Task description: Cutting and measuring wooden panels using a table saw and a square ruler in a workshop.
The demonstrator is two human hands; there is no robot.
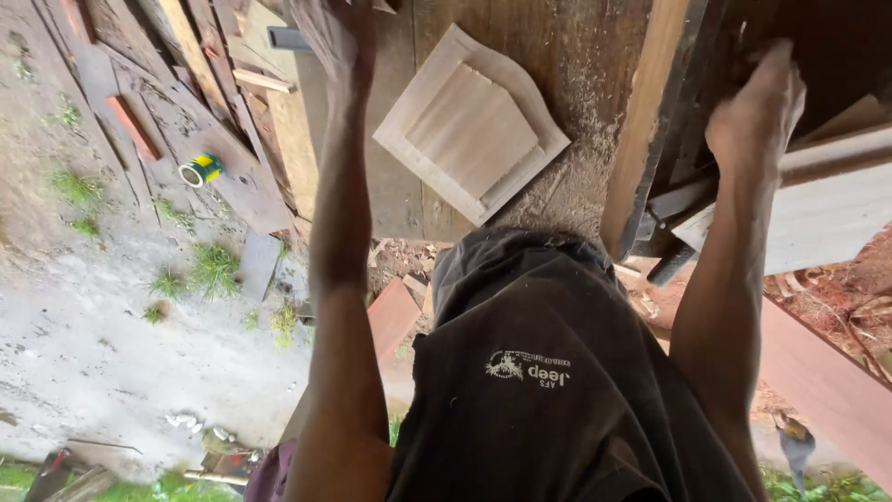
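Note:
My left hand [336,28] is raised at the top edge of the view, blurred and partly cut off, above a worn wooden bench top [400,195]. I cannot make out whether it holds anything. My right hand [760,104] reaches up at the right, its fingers curled over the edge of a dark wooden frame piece [692,112]. Just below that hand lies a pale plank [818,209]. Between my arms, an arched raised wooden panel [472,123] lies flat on the bench. My black shirt [548,390] fills the lower middle.
A green and yellow tape roll [201,170] sits on carved dark boards [167,121] at the left. A light upright wooden post [646,121] stands beside the frame. Reddish boards [827,381] lie at the lower right; concrete ground with grass tufts [111,316] is at the left.

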